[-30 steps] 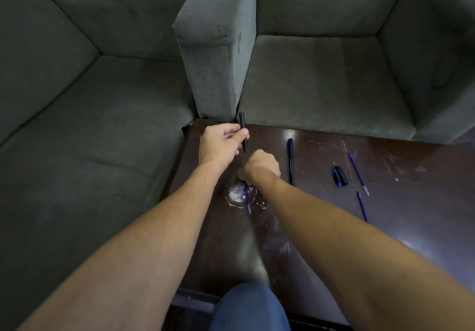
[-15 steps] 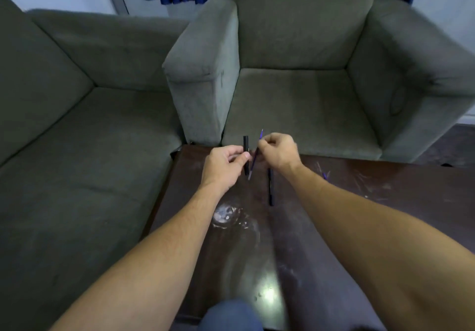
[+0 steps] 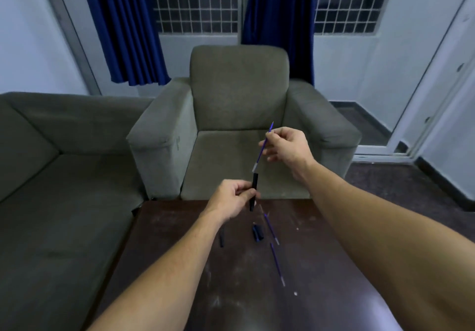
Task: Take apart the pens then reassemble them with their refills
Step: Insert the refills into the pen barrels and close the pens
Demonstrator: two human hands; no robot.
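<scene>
You are at the refill-insertion step: your left hand (image 3: pixel 232 198) has its fingers wrapped shut around a black pen barrel (image 3: pixel 253 195), held nearly upright above the far edge of the dark wooden table (image 3: pixel 321 266), and your right hand (image 3: pixel 288 146) pinches a blue refill (image 3: pixel 262 148) between thumb and fingertips, near its upper end. The refill slants down and to the left, its pale lower end just above the barrel's open top; whether it has already entered the mouth is too fine to tell. The next move, as it looks from here, calls for lining the refill up with the barrel's axis, since it now leans off to the right, and then sliding it straight down without bending the thin tube. Keep the barrel steady while you do it; a small wobble in either hand would make the tip miss the opening. Below your hands, on the table, lie two more blue refills (image 3: pixel 271 229) and (image 3: pixel 276 263) end to end but apart, a dark blue cap or pen section (image 3: pixel 257 232) just left of them, and a short black piece (image 3: pixel 221 239) further left, so more pens seem to await reassembly.
</scene>
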